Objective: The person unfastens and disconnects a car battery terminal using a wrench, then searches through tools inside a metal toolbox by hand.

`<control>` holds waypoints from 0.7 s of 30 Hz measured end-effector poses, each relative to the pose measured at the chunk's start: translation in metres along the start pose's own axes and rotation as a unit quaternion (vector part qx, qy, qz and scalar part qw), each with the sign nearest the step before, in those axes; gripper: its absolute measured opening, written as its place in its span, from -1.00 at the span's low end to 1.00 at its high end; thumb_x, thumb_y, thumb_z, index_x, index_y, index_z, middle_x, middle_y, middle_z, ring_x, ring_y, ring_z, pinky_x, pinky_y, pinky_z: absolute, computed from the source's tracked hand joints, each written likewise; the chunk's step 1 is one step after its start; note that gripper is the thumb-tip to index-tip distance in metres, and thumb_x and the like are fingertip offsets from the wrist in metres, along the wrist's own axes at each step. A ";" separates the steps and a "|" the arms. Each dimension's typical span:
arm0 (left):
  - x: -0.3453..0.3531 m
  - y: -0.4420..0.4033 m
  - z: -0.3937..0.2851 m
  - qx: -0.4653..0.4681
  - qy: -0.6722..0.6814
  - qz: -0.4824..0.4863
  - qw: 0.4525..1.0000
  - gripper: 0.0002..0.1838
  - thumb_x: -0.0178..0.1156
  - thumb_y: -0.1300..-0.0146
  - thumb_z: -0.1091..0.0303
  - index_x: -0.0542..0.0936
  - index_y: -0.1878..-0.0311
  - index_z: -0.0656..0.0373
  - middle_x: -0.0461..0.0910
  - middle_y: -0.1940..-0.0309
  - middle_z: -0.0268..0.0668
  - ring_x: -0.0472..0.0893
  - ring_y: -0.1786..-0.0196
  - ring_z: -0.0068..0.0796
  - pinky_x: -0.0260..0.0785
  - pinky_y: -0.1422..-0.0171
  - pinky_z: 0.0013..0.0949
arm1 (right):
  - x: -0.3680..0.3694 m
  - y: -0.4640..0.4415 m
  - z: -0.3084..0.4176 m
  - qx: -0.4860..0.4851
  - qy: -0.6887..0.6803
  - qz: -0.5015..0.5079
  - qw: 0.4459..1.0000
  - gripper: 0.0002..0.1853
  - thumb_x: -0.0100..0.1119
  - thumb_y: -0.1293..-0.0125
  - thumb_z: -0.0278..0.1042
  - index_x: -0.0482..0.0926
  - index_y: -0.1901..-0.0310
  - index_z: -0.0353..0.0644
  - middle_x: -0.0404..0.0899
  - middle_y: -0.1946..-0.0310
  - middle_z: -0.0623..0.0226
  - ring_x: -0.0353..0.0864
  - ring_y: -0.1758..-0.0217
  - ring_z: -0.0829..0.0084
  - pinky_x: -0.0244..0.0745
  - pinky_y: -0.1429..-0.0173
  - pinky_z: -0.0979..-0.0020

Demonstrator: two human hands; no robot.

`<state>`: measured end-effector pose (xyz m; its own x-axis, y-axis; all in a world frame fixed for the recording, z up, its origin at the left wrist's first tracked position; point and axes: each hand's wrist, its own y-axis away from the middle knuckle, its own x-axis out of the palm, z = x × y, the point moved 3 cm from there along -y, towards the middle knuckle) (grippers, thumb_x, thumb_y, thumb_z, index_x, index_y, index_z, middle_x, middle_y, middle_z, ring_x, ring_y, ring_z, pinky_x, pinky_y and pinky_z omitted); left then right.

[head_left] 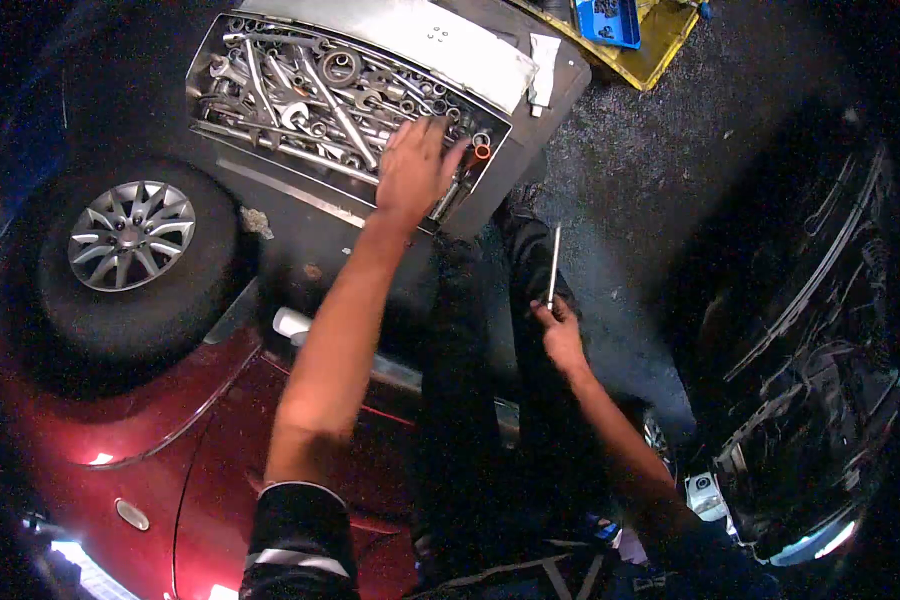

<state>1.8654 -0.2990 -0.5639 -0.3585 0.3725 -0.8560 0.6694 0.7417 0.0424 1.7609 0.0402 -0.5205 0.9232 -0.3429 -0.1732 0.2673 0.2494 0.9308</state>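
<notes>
My left hand (415, 172) is over the right part of a metal tray (198, 88) full of wrenches and sockets. Its fingers are spread on or just above the tools, and nothing shows in its grasp. An orange-rimmed socket (482, 152) lies just right of its fingers. Lower and to the right, my right hand (560, 332) is closed around the lower end of a thin metal rod-like tool (555, 262), which points upward, away from me. Its far end is free of the tray.
A wheel (130, 235) lies flat at the left, beside a red car body (100, 500). A white sheet (400, 35) and a small tube (542, 75) lie behind the tray. A blue tray (625, 30) sits on a yellow frame (665, 55). Dark car parts (810, 400) stand at the right.
</notes>
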 end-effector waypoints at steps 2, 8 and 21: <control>0.002 -0.009 -0.017 -0.073 0.012 -0.014 0.997 -0.48 0.34 -0.30 0.02 0.60 -0.09 0.30 0.66 0.06 -0.02 0.63 -0.03 0.01 0.44 -0.18 -0.06 | 0.011 0.002 -0.012 0.011 0.009 0.002 1.000 -0.76 0.18 -0.46 -0.31 0.61 0.00 -0.30 0.65 0.21 0.40 0.52 0.09 0.55 0.38 -0.12 0.48; 0.016 -0.015 -0.006 -0.137 0.026 -0.049 0.989 -0.57 0.31 -0.32 0.07 0.68 0.07 0.32 0.72 0.21 0.01 0.70 0.10 0.01 0.50 -0.05 -0.05 | 0.037 -0.011 -0.064 0.021 0.059 0.001 0.998 -0.78 0.17 -0.45 -0.33 0.63 0.01 -0.27 0.67 0.25 0.42 0.54 0.12 0.58 0.40 -0.08 0.51; -0.069 0.015 -0.031 -0.340 0.443 -0.006 0.829 -0.64 0.24 -0.41 0.47 0.53 -0.22 0.36 0.67 0.03 -0.13 0.63 -0.03 -0.47 0.51 -0.09 -0.44 | 0.030 0.005 -0.020 0.047 -0.075 0.027 0.996 -0.52 0.25 -0.41 -0.10 0.58 -0.15 -0.37 0.71 0.02 0.08 0.64 -0.04 0.25 0.48 -0.19 0.31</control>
<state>1.8800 -0.2960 -0.4877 -0.9018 0.4028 -0.1566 0.2481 0.7792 0.5755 1.7958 0.0492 -0.5280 0.8822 -0.4643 -0.0787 0.1845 0.1870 0.9649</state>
